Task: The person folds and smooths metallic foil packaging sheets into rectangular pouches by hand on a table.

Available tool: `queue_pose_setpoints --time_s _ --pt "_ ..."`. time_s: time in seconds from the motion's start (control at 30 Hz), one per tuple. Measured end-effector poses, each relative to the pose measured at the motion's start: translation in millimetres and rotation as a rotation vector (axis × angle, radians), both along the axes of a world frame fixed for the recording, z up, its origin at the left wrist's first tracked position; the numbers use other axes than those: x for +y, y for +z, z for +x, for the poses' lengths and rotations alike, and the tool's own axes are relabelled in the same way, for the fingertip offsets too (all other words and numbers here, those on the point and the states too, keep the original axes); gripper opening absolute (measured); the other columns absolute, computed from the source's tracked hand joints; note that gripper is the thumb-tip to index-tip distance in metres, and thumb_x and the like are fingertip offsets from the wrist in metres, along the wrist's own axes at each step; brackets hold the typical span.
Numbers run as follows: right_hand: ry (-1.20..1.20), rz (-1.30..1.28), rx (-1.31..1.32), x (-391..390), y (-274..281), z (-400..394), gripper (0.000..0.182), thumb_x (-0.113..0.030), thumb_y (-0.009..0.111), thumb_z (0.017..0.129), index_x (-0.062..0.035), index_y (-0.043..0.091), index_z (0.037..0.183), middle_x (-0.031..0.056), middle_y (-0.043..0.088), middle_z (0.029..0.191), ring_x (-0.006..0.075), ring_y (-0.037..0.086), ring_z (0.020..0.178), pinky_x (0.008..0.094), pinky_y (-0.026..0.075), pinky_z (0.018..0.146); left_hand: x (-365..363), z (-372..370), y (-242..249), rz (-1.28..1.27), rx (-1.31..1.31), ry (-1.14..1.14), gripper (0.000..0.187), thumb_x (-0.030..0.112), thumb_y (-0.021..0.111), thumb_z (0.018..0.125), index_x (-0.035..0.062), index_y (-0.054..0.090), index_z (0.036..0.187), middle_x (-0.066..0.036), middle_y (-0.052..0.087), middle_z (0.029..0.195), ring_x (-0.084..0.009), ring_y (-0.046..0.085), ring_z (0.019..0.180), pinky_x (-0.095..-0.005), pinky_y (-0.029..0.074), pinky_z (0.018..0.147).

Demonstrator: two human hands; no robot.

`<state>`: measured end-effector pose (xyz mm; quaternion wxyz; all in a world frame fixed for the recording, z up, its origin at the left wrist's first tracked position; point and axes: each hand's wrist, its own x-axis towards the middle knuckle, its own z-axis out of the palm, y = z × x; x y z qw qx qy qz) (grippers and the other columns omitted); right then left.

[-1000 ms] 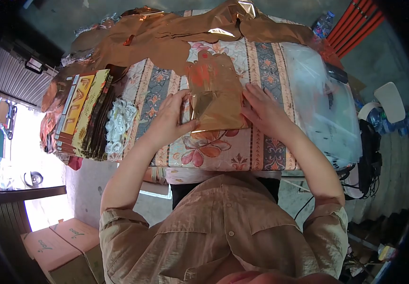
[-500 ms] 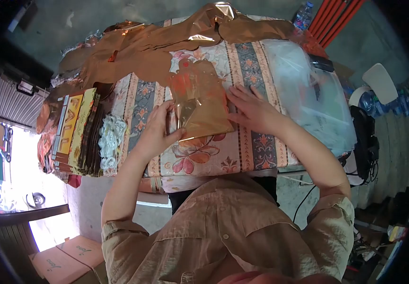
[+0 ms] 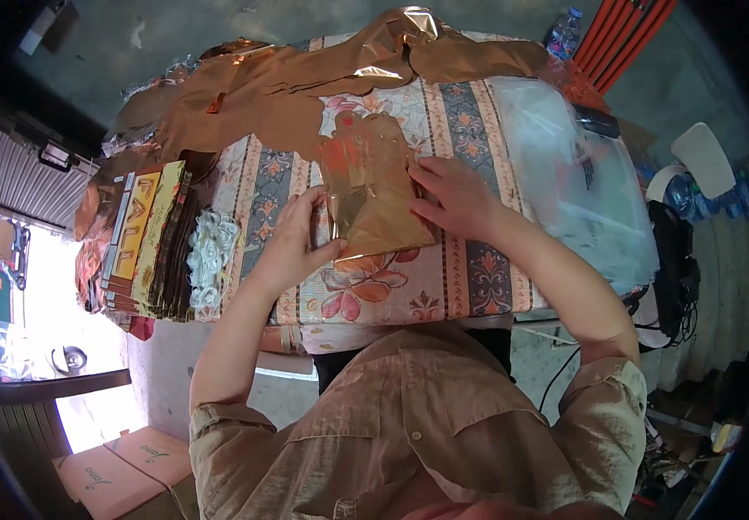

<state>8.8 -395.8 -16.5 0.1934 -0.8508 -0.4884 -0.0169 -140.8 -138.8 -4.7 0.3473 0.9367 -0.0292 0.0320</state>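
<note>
A shiny gold foil packet (image 3: 376, 195) with a scalloped top and a reddish patch lies flat on the patterned tablecloth (image 3: 392, 295). My left hand (image 3: 292, 234) grips its left side, thumb over the lower left corner and fingers along the edge. On the opposite side, my right hand (image 3: 457, 198) has its fingers bent against the packet's right edge, with the thumb lower down. What lies beneath the fingertips is hidden.
Gold foil sheets (image 3: 253, 95) spread over the table's back. To the left stand a stack of printed packets (image 3: 145, 238) and white looped bands (image 3: 214, 256). Clear plastic bags (image 3: 565, 191) cover the right side, near a black object (image 3: 598, 121) and a water bottle (image 3: 563, 35).
My right hand's fingers were spread flatter beside the packet and are now bent onto its right edge. My left hand keeps its hold. The whole view has shifted slightly.
</note>
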Motion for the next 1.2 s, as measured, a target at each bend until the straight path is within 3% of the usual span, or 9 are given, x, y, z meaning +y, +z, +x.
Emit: queue_pose_setpoints --time_s 0.23,0.37,0.43,0.53,0.6,0.77,0.87,1.07,1.2 --pt "0.021 0.012 0.064 2.2 -9.3 13.8 0.051 -0.035 0.062 0.09 -0.0036 0.054 0.128 0.0217 0.039 0.144 0.0446 0.029 0.137 0.0502 0.026 0.111 -1.4 0.5 3.1 -0.02 0.024 0.006 0.076 0.011 0.076 0.077 -0.0026 0.033 0.138 -0.02 0.046 0.133 -0.0299 0.045 0.128 -0.037 0.036 0.108" --pt "-0.013 -0.047 0.098 6.6 -10.9 20.7 0.046 -0.037 0.059 0.093 -0.009 0.056 0.129 0.0195 0.033 0.15 0.0433 0.02 0.142 0.0525 0.018 0.114 1.3 0.6 -1.9 -0.022 -0.002 -0.012 0.076 0.011 0.076 0.077 -0.0014 0.033 0.139 -0.02 0.045 0.134 -0.0297 0.044 0.128 -0.0368 0.035 0.108" --pt "-0.065 -0.103 0.293 12.9 -5.2 23.9 0.041 -0.04 0.054 0.096 -0.0145 0.058 0.129 0.0161 0.026 0.155 0.0408 0.008 0.146 0.055 0.009 0.115 1.8 0.5 -1.2 -0.021 -0.02 -0.02 0.075 0.01 0.075 0.077 0.0002 0.034 0.139 -0.019 0.045 0.134 -0.0297 0.044 0.128 -0.037 0.036 0.107" --pt "-0.055 -0.152 0.38 17.1 7.2 22.6 0.041 -0.041 0.05 0.098 -0.0198 0.056 0.132 0.0143 0.023 0.157 0.0382 0.004 0.147 0.0548 0.003 0.115 2.0 0.0 2.5 0.013 -0.043 -0.068 0.072 0.009 0.075 0.077 0.0047 0.038 0.139 -0.019 0.046 0.134 -0.0307 0.044 0.127 -0.0381 0.035 0.107" --pt "-0.056 -0.13 0.372 18.0 1.1 20.9 0.042 -0.041 0.049 0.098 -0.019 0.054 0.134 0.0141 0.023 0.157 0.0376 0.004 0.147 0.0547 0.002 0.115 3.9 0.8 -2.0 0.039 -0.152 -0.122 0.07 0.014 0.076 0.075 0.0083 0.043 0.137 -0.019 0.05 0.131 -0.0366 0.044 0.125 -0.0434 0.031 0.108" --pt "-0.107 -0.167 0.372 11.1 1.8 20.9 0.048 -0.04 0.05 0.097 -0.016 0.049 0.139 0.0148 0.022 0.157 0.0358 0.005 0.148 0.0544 0.0 0.115 2.2 1.2 -0.4 0.049 -0.134 -0.112 0.067 0.016 0.074 0.077 0.0102 0.046 0.137 -0.019 0.048 0.133 -0.0353 0.043 0.128 -0.0445 0.029 0.11" --pt "-0.03 -0.128 0.159 5.9 -15.4 21.5 0.049 -0.039 0.052 0.097 -0.0137 0.049 0.138 0.0165 0.023 0.157 0.0363 0.005 0.147 0.0542 0.0 0.115 4.2 1.5 -4.4 0.132 -0.121 -0.136 0.06 0.019 0.072 0.079 0.011 0.05 0.135 -0.019 0.048 0.133 -0.0354 0.042 0.129 -0.0453 0.028 0.11" --pt "-0.107 0.038 0.366 14.8 -20.6 38.6 0.04 -0.035 0.054 0.097 -0.011 0.057 0.129 0.0176 0.033 0.152 0.0372 0.012 0.147 0.0543 0.004 0.115 3.5 1.1 -6.6 0.136 -0.132 -0.121 0.053 0.02 0.072 0.078 0.0114 0.058 0.128 -0.019 0.048 0.131 -0.0364 0.042 0.128 -0.0449 0.029 0.109" --pt "-0.033 0.204 0.495 7.9 -15.3 43.2 0.036 -0.031 0.055 0.097 -0.0076 0.06 0.125 0.0175 0.042 0.146 0.0364 0.023 0.144 0.051 0.013 0.115 3.7 1.1 -7.1 0.148 -0.137 -0.115 0.053 0.021 0.073 0.078 0.0113 0.058 0.127 -0.019 0.048 0.131 -0.0369 0.042 0.126 -0.0443 0.03 0.108"
